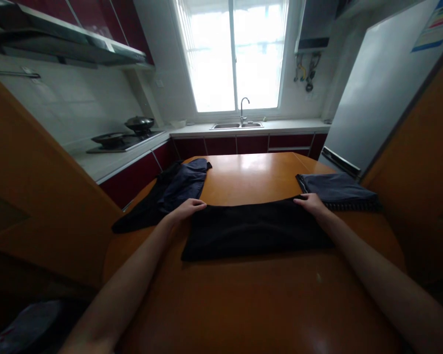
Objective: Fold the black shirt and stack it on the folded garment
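Observation:
A black garment [254, 228], folded into a long rectangle, lies across the wooden table [251, 300] in front of me. I cannot make out what kind of garment it is. At its far left corner, my left hand [187, 208] pinches the edge between thumb and fingers. My right hand [311, 201] grips the far right corner in the same way. Between the two hands the far edge runs nearly straight, sagging slightly in the middle. My right forearm hides part of the garment's right end.
Dark crumpled clothing [182, 182] lies at the table's left side. A folded dark blue-grey stack of cloth [339, 189] sits at the right. Beyond are a counter with a sink [236, 126], a stove with pans [139, 123], and a fridge [376, 93]. More cloth [33, 322] shows at the lower left.

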Available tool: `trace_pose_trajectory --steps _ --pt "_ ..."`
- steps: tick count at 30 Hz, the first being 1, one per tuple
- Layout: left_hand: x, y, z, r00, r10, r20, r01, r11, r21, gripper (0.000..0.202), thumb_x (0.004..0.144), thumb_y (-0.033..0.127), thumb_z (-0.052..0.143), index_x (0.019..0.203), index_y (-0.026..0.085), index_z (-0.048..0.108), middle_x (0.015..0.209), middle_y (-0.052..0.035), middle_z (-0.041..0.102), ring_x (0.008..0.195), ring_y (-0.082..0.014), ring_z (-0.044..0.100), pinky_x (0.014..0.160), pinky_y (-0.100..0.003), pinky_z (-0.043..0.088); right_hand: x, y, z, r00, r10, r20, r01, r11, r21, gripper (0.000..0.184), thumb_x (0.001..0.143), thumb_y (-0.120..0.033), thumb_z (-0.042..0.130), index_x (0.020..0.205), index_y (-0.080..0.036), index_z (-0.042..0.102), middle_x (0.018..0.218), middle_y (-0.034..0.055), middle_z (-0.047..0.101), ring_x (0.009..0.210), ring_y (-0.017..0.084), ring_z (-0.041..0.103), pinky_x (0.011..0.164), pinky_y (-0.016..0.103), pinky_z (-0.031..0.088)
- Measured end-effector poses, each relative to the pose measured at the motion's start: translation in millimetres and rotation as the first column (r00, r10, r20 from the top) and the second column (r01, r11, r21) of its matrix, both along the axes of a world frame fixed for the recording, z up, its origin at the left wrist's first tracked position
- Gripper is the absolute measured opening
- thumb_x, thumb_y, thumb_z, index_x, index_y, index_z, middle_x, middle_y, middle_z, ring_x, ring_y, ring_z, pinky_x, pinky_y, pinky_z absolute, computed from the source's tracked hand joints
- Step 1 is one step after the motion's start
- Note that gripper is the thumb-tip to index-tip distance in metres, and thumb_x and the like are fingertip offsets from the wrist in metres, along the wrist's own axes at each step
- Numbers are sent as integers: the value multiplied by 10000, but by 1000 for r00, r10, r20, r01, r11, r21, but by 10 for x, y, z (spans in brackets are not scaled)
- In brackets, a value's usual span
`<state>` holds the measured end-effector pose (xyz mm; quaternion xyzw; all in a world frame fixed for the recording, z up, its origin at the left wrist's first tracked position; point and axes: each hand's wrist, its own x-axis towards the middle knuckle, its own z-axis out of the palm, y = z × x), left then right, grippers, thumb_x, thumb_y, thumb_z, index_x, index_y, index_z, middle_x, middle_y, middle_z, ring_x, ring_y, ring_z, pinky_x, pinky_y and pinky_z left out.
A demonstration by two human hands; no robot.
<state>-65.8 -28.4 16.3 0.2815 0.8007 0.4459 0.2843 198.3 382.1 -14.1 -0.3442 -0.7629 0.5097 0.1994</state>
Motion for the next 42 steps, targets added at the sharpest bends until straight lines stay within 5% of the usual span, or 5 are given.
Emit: trace_pose_trajectory --steps 17,22,26,31,42 --pt "-66 146 -275 849 45 -526 -28 999 41 427 796 550 659 918 154 759 956 -93 759 925 -262 687 870 -332 497 96 110 -194 989 -132 58 95 898 430 365 764 -321 720 1054 -101 747 972 175 760 1017 329 696 932 411 533" --pt "228 241 -90 636 124 -761 -142 989 42 448 929 418 528 1250 129 648 1281 -153 645 1181 -290 605 1041 -398 434 177 -172 -37 960 -204 190 36 766 642 402 875 -310 580 1205 -99 671 1139 226 694 1118 363 635 976 491 485" --pt "923 641 -58 553 -185 -812 175 979 -104 516 1034 402 348 1470 147 457 1509 -133 473 1408 -240 418 1175 -381 298 54 -830 49 993 71 91 -115 607 786 490 959 -323 432 1387 -105 530 1394 207 554 1347 326 458 1118 486 362" --pt "1423 1050 -358 511 -538 -670 378 841 -386 606 1049 465 293 1576 167 263 1633 -115 242 1516 -280 183 1212 -521 140 -140 -1486 -122 807 435 400 -583 478 657 593 990 -337 346 1538 -111 335 1618 143 286 1508 257 207 1205 493 195" --pt "587 323 -434 569 -411 -713 37 878 -477 637 1034 547 271 1588 236 234 1652 -61 170 1531 -248 106 1221 -485 92 174 -642 -370 838 117 534 -498 565 658 648 1000 -530 285 1573 -227 287 1656 65 177 1529 250 113 1214 533 98"
